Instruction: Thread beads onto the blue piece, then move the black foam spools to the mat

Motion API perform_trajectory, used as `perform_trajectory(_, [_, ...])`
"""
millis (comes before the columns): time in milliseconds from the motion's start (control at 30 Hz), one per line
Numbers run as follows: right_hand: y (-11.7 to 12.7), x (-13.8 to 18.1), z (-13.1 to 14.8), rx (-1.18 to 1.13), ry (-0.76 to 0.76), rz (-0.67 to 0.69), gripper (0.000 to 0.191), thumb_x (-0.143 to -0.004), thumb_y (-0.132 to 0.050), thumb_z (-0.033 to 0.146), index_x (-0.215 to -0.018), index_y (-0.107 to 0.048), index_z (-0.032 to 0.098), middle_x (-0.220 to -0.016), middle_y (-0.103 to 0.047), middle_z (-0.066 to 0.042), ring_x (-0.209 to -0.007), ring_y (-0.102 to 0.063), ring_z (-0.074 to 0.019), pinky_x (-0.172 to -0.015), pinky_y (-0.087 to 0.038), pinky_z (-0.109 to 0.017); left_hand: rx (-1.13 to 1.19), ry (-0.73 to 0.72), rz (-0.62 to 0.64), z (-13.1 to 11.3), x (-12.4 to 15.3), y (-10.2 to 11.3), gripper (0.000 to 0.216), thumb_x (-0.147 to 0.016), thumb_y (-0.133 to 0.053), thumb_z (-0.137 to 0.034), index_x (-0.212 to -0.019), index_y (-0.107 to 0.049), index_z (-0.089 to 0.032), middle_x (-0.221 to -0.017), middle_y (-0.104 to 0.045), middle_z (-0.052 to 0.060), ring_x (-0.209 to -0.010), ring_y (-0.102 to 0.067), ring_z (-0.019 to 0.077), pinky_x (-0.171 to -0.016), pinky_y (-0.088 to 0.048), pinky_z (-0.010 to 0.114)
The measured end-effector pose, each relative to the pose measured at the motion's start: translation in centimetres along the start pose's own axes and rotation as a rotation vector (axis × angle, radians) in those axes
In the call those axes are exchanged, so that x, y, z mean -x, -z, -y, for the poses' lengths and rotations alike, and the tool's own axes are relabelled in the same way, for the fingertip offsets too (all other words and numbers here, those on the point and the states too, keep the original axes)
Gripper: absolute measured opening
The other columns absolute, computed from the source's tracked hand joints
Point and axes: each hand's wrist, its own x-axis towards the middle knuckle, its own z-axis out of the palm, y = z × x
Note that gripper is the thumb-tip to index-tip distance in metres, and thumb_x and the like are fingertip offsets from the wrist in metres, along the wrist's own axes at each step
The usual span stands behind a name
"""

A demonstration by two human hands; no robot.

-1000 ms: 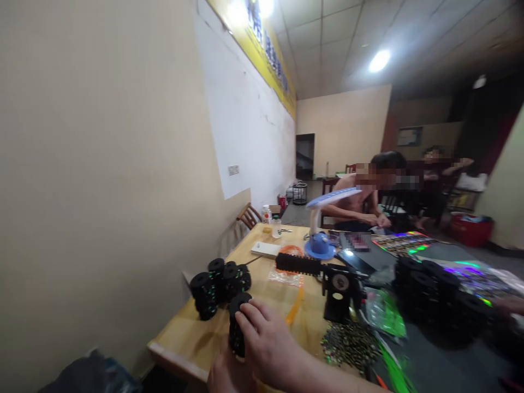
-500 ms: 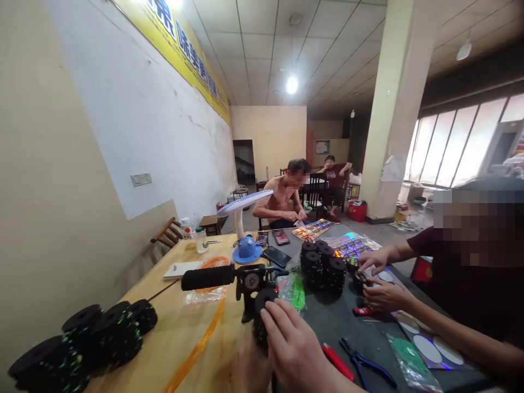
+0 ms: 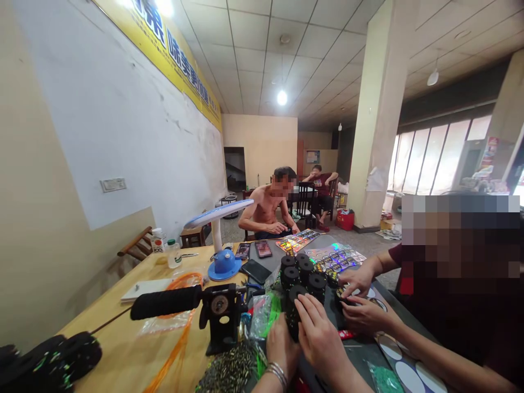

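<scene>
Both of my hands are wrapped round one upright stack of black foam discs [image 3: 293, 305] near the table's front edge. My right hand [image 3: 321, 341] grips it from the right with fingers curled. My left hand [image 3: 281, 349], a bangle on its wrist, clasps its lower part from the left. The stack stands beside a cluster of similar black disc stacks [image 3: 302, 271]. A black hand-crank tool with a foam handle [image 3: 180, 303] stands just left of my hands, and a pile of small dark metal bits [image 3: 231, 371] lies below it.
To my right a co-worker's hands [image 3: 360, 297] work over holographic sticker sheets [image 3: 333, 254]. More black stacks [image 3: 49, 360] lie at the far left. A blue desk lamp [image 3: 221, 240], phones [image 3: 254, 250], an orange cord [image 3: 178, 284] and a green bag [image 3: 266, 314] are on the wooden table [image 3: 126, 349].
I have carried the black disc stack from the pile at the left over to the cluster of stacks on the right. My view swung right and the co-worker came into sight.
</scene>
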Motion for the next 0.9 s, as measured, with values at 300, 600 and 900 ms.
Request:
perform_trajectory(300, [-2.1, 0.9, -1.9, -0.028, -0.033, 0.026, 0.045, -0.083, -0.043, 0.007, -0.127, -0.055, 0.009, -0.128, -0.059, -0.015, -0.124, -0.049, -0.027, -0.095, -0.054, -0.041, -0.132, 0.06, 0.003, 0.4, -1.6, -2.4, 0.042, -0.083, -0.05, -0.024, -0.12, -0.059, -0.006, -0.11, -0.068, 0.02, -0.102, -0.062, 0.0301, -0.088, -0.043, 0.037])
perform_trajectory(600, [-3.0, 0.8, -2.1, -0.077, -0.04, 0.02, 0.047, -0.085, -0.042, 0.007, -0.13, -0.053, 0.011, -0.133, -0.056, -0.013, -0.13, -0.045, -0.0253, -0.098, -0.053, -0.041, -0.19, 0.095, 0.011, 0.7, -2.0, -3.0, 0.041, -0.087, -0.047, -0.022, -0.124, -0.057, -0.007, -0.111, -0.068, 0.018, -0.106, -0.062, 0.0286, -0.089, -0.041, 0.035])
perform_trajectory(900, [-3.2, 1.1, -2.2, -0.083, -0.02, 0.026, 0.05, -0.085, -0.041, 0.005, -0.134, -0.049, 0.01, -0.139, -0.05, -0.012, -0.136, -0.036, -0.0257, -0.101, -0.05, -0.042, -0.182, 0.106, 0.007, 0.3, -2.3, -2.9, 0.042, -0.087, -0.047, -0.023, -0.125, -0.055, -0.005, -0.11, -0.068, 0.02, -0.106, -0.062, 0.0295, -0.09, -0.042, 0.037])
